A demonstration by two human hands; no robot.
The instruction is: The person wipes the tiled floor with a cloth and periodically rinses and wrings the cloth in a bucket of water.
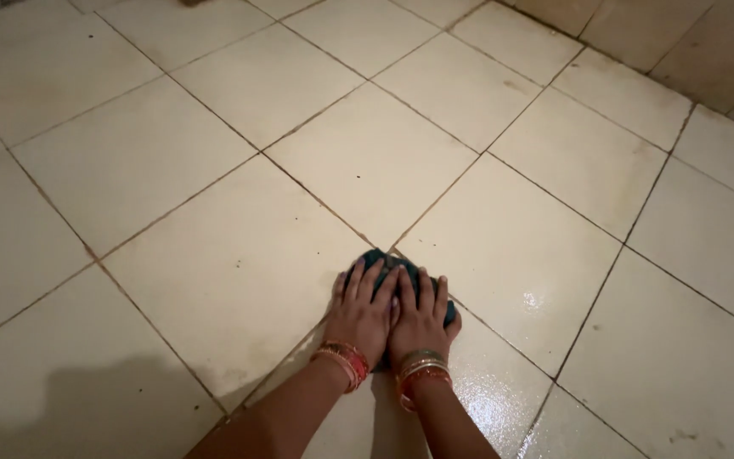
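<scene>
Low in the centre of the frame, left hand [360, 313] and right hand [420, 321] lie flat, side by side, pressing one dark green cloth [392, 265] against the tiled floor [214, 170].

Fingers are spread over the cloth, not clenched; even weight through both palms would likely keep it flat. Counted: two hands, one cloth, bangles [343, 359] on both wrists; wet sheen lower right.

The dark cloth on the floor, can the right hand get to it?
Yes, it looks so: the right hand already lies flat on the dark cloth, beside the left hand, with nothing in between on the tiled floor.
</scene>
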